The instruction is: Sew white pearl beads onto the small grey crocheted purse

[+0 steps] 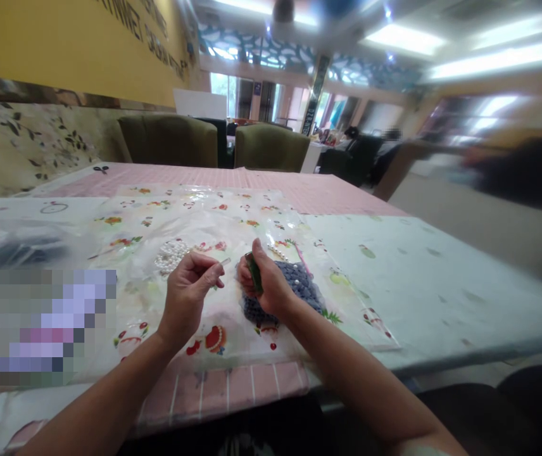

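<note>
My left hand (190, 288) is closed in a pinch, with a small, thin, whitish see-through piece (225, 261) sticking out past the fingertips towards the right. My right hand (268, 278) is wrapped round what looks like a dark green lighter (254, 273), thumb raised at its top; no flame shows. Under and behind the right hand lies a grey-blue crocheted piece (306, 288) with a few white pearls on it. A heap of white pearl beads (170, 254) sits beyond the left hand, and a short string of pearls (278, 251) lies just past the crocheted piece.
A clear plastic sheet with fruit prints (157, 206) covers the middle of the table. Black scissors (100, 169) rest at the far left. A bag with something dark inside (24, 250) and a blurred-out item (57, 329) are on the left. Green chairs (171, 139) stand behind.
</note>
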